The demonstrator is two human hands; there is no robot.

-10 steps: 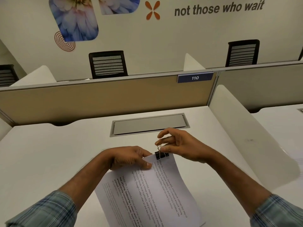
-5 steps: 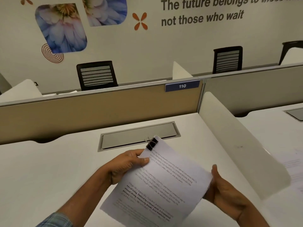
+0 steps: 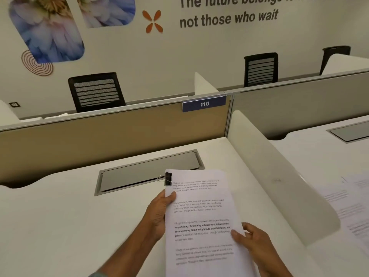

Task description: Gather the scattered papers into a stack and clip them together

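Gripping left hand [image 3: 157,212]: clasps the paper stack [image 3: 199,212] at its left edge, thumb on the front.
Binder clip [image 3: 168,178]: black, clamped on the stack's top-left corner.
Stack: printed sheets held above the table [image 3: 60,216].
Right hand [image 3: 253,242]: pinches the stack's lower right edge.
Loose sheets [image 3: 349,206]: on the neighbouring table, beyond the divider [image 3: 279,176].

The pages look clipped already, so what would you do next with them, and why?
Probably lower the paper stack flat onto the desk. The black binder clip already grips it near its top left corner, and the left hand and right hand hold it lifted off the desk, so setting it down seems all that remains.
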